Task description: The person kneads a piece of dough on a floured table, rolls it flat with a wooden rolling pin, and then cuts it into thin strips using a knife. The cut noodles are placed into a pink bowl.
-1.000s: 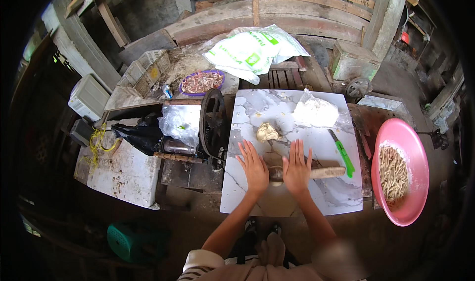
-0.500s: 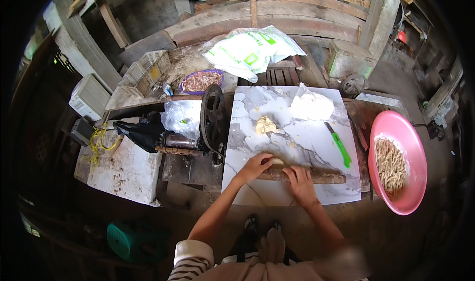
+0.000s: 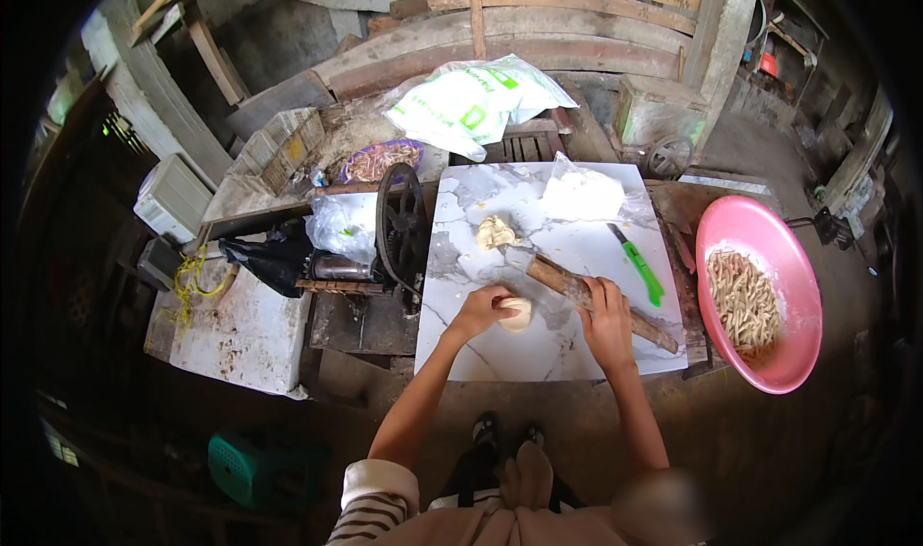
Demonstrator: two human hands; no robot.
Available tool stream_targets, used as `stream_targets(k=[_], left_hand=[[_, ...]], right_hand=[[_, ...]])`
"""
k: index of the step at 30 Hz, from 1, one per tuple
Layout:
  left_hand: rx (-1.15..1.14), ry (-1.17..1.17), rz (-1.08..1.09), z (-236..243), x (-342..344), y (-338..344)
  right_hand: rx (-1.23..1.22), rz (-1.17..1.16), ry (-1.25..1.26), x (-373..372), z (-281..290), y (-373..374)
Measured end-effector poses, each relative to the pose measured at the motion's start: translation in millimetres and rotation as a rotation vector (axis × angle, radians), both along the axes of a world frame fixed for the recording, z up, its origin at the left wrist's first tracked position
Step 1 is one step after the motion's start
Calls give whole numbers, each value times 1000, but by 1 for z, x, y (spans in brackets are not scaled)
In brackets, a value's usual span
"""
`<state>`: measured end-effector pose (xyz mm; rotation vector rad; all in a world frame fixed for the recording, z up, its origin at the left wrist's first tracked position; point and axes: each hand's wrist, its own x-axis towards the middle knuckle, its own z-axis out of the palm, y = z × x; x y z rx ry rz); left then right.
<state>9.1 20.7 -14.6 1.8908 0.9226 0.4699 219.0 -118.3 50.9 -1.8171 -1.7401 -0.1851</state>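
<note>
My left hand (image 3: 480, 313) pinches the edge of a flattened round of pale dough (image 3: 515, 317) near the front of a marble-patterned board (image 3: 481, 361). Right of it, my right hand (image 3: 608, 327) is wrapped over a worn wooden rolling stick (image 3: 558, 275), which lies slanted with its near end to the right. A gap separates stick and dough round. Farther back rests a rough lump of dough (image 3: 495, 232). A clear plastic bag of white powder (image 3: 584, 196) sits at the back right of the board, and a green-handled knife (image 3: 640, 269) lies below it.
Right of the board stands a pink basin (image 3: 806, 286) holding many short dough strips (image 3: 742, 301). On the left are a hand-wheel machine (image 3: 401, 221) and a stained white surface (image 3: 245, 330). Behind lie a purple-rimmed basket (image 3: 382, 161) and a large white-green sack (image 3: 476, 104).
The rolling stick has swung from lying crosswise at the front to a slant on the right, carried by my right hand. The dough round now shows fully beside my left hand.
</note>
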Motion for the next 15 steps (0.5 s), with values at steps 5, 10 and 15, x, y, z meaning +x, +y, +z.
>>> stream_targets(k=[5, 10, 15], left_hand=[[-296, -219, 367, -5, 5, -21], [358, 85, 664, -15, 32, -64], [414, 96, 717, -8, 36, -75]], right_hand=[[37, 52, 43, 0, 5, 5], [31, 103, 53, -2, 4, 11], [-28, 127, 5, -3, -4, 16]])
